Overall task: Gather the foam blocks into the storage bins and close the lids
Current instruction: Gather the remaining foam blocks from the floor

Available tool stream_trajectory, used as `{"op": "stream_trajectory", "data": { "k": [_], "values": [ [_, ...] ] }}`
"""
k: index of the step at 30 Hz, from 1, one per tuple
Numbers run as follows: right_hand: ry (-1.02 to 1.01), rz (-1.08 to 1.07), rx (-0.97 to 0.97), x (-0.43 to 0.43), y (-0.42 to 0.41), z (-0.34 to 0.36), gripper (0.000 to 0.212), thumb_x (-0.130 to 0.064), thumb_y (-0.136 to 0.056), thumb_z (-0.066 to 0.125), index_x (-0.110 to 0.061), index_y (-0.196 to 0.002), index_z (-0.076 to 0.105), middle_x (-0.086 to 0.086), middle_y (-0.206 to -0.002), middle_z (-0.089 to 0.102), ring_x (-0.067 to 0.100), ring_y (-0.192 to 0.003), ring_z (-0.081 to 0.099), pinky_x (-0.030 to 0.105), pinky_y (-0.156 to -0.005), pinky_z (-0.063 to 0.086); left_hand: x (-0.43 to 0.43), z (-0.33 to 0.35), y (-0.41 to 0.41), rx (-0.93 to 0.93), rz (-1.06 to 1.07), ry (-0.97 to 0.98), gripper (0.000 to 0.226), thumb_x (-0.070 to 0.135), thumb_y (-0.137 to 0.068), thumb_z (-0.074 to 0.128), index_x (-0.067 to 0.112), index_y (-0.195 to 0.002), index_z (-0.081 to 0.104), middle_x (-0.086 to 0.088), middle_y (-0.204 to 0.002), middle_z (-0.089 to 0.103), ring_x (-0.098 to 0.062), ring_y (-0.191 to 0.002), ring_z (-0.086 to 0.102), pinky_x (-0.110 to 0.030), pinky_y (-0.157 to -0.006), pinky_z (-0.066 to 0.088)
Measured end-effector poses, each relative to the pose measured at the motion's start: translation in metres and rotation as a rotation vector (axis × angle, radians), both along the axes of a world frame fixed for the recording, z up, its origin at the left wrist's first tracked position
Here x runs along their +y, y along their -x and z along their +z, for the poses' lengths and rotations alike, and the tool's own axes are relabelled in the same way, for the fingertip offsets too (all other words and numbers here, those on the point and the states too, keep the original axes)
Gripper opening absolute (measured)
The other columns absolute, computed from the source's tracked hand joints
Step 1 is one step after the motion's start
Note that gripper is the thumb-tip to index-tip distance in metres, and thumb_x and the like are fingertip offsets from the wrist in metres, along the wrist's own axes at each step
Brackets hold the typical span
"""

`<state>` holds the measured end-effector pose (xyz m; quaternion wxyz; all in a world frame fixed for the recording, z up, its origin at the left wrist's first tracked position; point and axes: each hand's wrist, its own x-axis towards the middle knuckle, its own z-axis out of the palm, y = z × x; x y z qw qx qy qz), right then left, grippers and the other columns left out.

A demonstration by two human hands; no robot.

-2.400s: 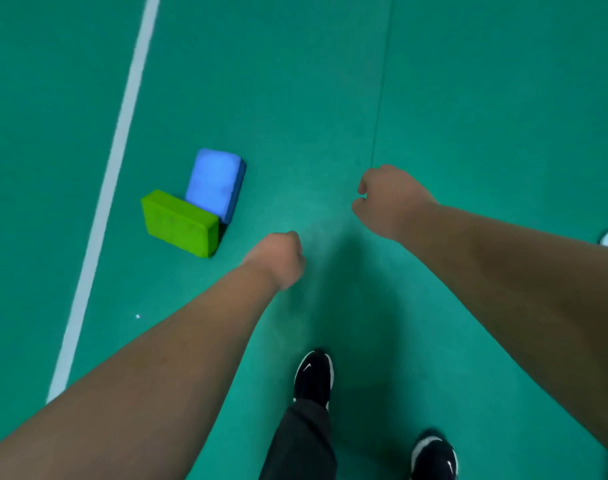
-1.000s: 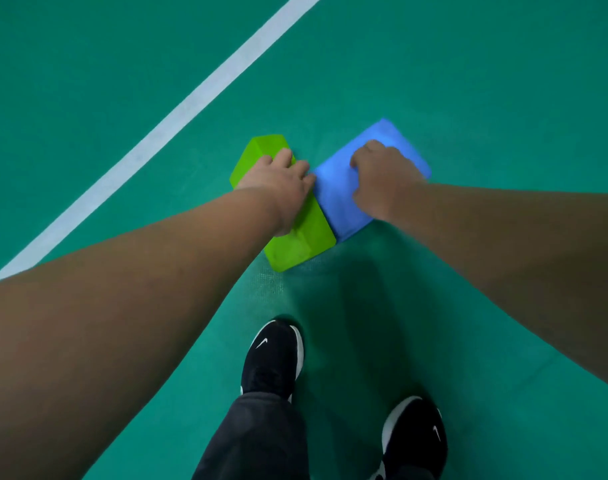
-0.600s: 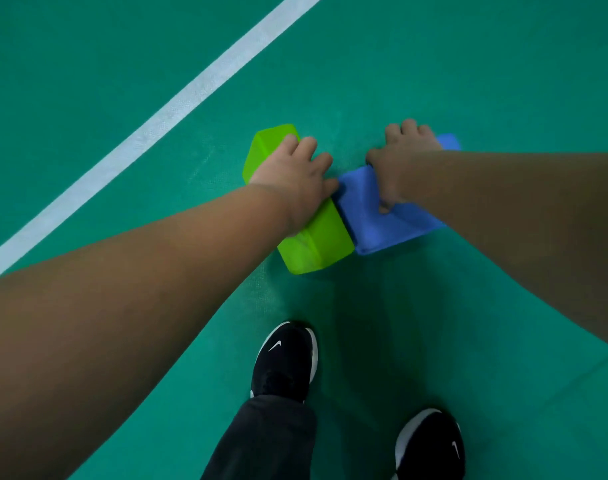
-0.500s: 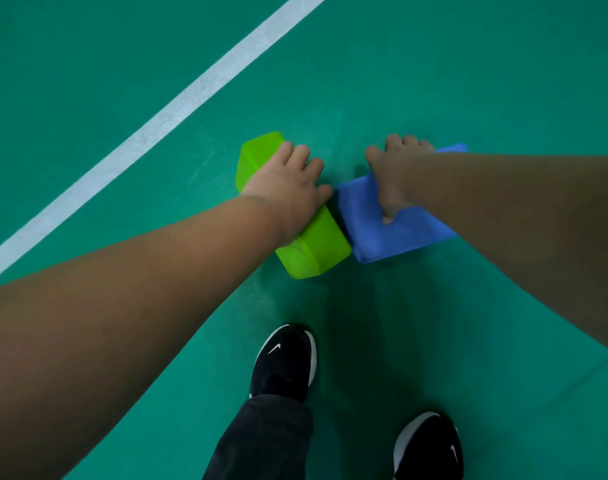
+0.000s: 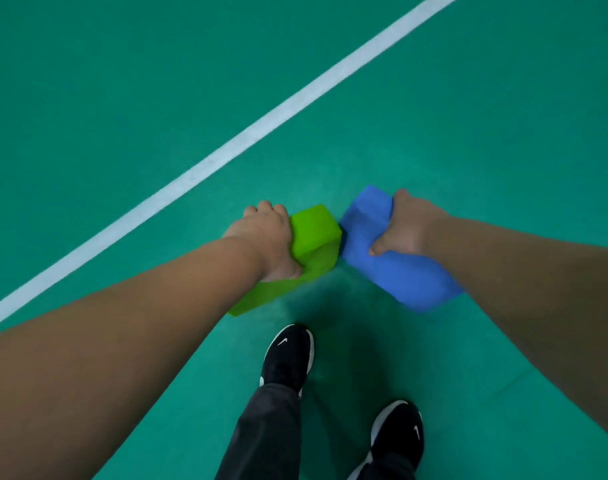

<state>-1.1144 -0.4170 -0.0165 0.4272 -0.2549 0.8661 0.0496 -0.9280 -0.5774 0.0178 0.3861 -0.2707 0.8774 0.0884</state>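
My left hand [image 5: 266, 242] grips a green foam block [image 5: 313, 237] from its left side, thumb on the near face. My right hand [image 5: 408, 225] grips a blue foam block [image 5: 403, 275] from its right side, thumb across the top. Both blocks are tilted, with their far ends close together, and appear lifted off the green floor [image 5: 434, 116]. No storage bin is in view.
A white painted line [image 5: 226, 154] runs diagonally across the floor from lower left to upper right. My two black shoes [image 5: 290, 355] [image 5: 397, 434] and a dark trouser leg stand just below the blocks.
Both hands went from resting on top of the flat-lying blocks to gripping them at the sides. The blocks have tipped up and risen from the floor.
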Motion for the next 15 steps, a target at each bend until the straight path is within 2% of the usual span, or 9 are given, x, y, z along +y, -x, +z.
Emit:
{"op": "stream_trajectory", "data": {
  "k": [2,6,8,12,15],
  "values": [
    [0.058,0.018,0.062,-0.021,0.008,0.073,0.087,-0.057,-0.054,0.085,-0.017,-0.12,0.043,0.012,-0.119,0.063,0.037,-0.107,0.064,0.047,-0.089,0.055,-0.006,0.064,0.006,0.097,0.037,0.008,0.097,0.067,-0.07,0.075,0.008,-0.137,0.036,-0.016,-0.133,0.044,-0.038,-0.126,0.046,-0.052,-0.103,0.048],
    [0.158,0.092,0.264,-0.057,0.02,0.246,0.08,-0.051,-0.064,0.082,-0.016,-0.125,0.044,0.014,-0.125,0.061,0.037,-0.115,0.063,0.041,-0.088,0.05,-0.023,0.219,0.024,0.269,0.143,0.022,0.099,0.063,-0.074,0.077,0.008,-0.141,0.029,-0.019,-0.137,0.048,-0.041,-0.126,0.051,-0.05,-0.103,0.048],
    [0.19,0.148,0.347,-0.067,0.019,0.336,0.075,-0.047,-0.069,0.08,-0.015,-0.126,0.043,0.013,-0.126,0.059,0.037,-0.117,0.062,0.041,-0.086,0.048,-0.026,0.3,0.031,0.293,0.132,0.047,0.101,0.066,-0.075,0.076,0.007,-0.143,0.029,-0.019,-0.14,0.049,-0.041,-0.128,0.054,-0.049,-0.102,0.047],
    [0.239,0.178,0.504,-0.062,0.008,0.49,0.073,-0.044,-0.069,0.082,-0.016,-0.127,0.046,0.012,-0.128,0.058,0.037,-0.12,0.062,0.044,-0.093,0.05,-0.019,0.441,0.036,0.301,0.107,0.117,0.105,0.069,-0.072,0.078,0.007,-0.143,0.032,-0.015,-0.144,0.052,-0.04,-0.129,0.057,-0.052,-0.1,0.048],
    [0.29,0.119,0.541,-0.046,0.001,0.571,0.072,-0.043,-0.069,0.083,-0.016,-0.125,0.046,0.011,-0.127,0.059,0.036,-0.118,0.062,0.041,-0.083,0.045,-0.009,0.522,0.032,0.377,0.116,0.166,0.103,0.067,-0.07,0.082,0.008,-0.14,0.034,-0.015,-0.14,0.054,-0.04,-0.126,0.058,-0.052,-0.099,0.051]
  ]
}}
